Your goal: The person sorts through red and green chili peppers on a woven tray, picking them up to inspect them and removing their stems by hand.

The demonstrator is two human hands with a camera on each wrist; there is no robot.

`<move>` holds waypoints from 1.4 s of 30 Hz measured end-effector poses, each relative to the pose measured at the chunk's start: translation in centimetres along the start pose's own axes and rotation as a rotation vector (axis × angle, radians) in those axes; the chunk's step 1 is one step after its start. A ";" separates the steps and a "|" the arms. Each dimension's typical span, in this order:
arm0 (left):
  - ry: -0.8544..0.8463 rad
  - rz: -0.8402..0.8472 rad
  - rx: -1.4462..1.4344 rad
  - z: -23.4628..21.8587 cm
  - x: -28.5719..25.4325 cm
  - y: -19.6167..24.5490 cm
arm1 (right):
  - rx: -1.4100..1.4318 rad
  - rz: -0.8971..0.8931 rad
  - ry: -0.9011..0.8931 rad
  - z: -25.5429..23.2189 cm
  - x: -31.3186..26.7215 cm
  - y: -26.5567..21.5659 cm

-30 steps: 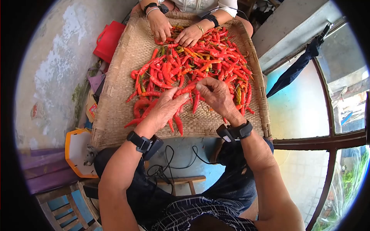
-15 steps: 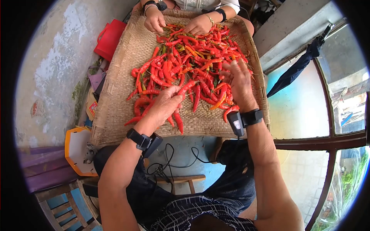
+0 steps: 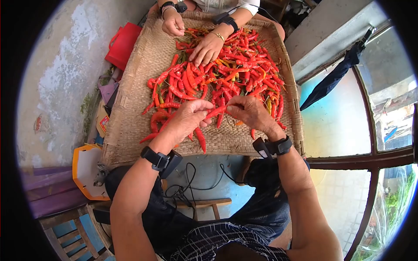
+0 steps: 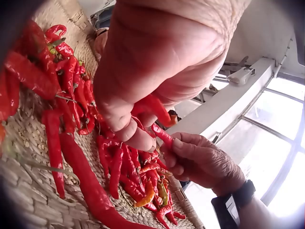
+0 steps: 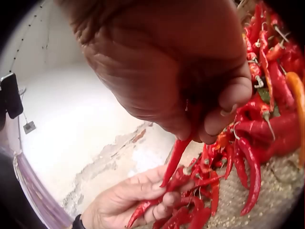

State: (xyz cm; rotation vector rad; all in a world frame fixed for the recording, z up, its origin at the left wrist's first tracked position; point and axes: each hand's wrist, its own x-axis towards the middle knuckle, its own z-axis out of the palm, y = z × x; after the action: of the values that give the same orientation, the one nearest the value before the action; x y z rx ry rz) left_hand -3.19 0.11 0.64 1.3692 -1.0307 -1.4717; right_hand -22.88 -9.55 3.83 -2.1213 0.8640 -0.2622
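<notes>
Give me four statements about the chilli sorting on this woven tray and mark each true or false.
1. Both hands, the left hand and the right hand, pinch one red chilli between them. True.
2. The chillies lie in a metal bowl. False: they lie on a woven tray.
3. A second person's hands reach into the pile from the far side. True.
4. The red bag sits on top of the chillies. False: it lies off the tray, beside its far left edge.
</notes>
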 end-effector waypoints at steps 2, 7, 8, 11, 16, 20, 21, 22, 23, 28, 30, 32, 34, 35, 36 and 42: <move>0.024 0.000 0.012 -0.1 -0.1 -0.1 | 0.038 -0.027 0.045 -1.5 0.5 1.6; 0.127 0.013 -0.021 0.3 -0.1 -0.1 | 0.634 0.038 0.595 -2.4 1.3 1.6; 0.126 0.014 -0.017 0.4 -0.1 -0.1 | 0.683 0.114 0.585 -2.2 1.5 1.8; 0.084 0.044 -0.012 0.5 -0.1 -0.1 | 0.568 0.173 0.388 0.0 1.2 0.9; 0.035 0.083 0.020 0.5 0.0 -0.2 | 0.099 -0.160 -0.044 2.9 0.8 0.8; 0.027 0.078 0.099 0.0 -0.3 0.1 | -0.001 -0.163 -0.174 1.8 0.6 0.5; 0.130 0.252 0.358 -0.7 -0.2 0.1 | -0.047 -0.157 -0.166 1.2 0.6 0.4; 0.232 0.425 0.616 -1.2 -0.1 0.3 | -0.029 -0.062 -0.136 0.3 0.6 0.3; 0.238 0.424 0.614 -1.7 -0.3 0.6 | 0.027 -0.044 -0.052 -0.5 0.6 0.6; 0.076 0.340 0.983 -2.4 -1.1 0.1 | 0.753 0.085 0.527 -1.9 1.5 1.4; -0.008 0.329 1.287 -1.5 -1.2 -1.3 | 0.680 0.125 0.476 -0.9 1.5 1.7; 0.010 0.347 1.382 -0.8 -1.0 -2.3 | 0.498 0.125 0.188 1.0 0.6 0.7; 0.070 0.483 1.430 -0.6 -0.6 -3.1 | 0.283 0.047 -0.054 3.4 0.4 0.6; 0.066 0.484 1.429 -0.7 -0.3 -3.2 | 0.158 -0.026 -0.090 4.9 0.7 1.2; 0.082 0.501 1.365 -0.8 0.0 -2.7 | 0.160 -0.023 -0.087 5.4 0.6 0.7; 0.078 0.478 1.197 -0.7 -0.7 -0.1 | 0.019 -0.095 -0.136 5.9 1.0 1.4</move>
State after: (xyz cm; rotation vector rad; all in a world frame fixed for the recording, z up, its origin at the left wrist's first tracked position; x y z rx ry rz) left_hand -2.47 0.75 0.73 1.7094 -2.1587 -0.3529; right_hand -20.17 -7.15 -1.19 -2.1379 0.6809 -0.1724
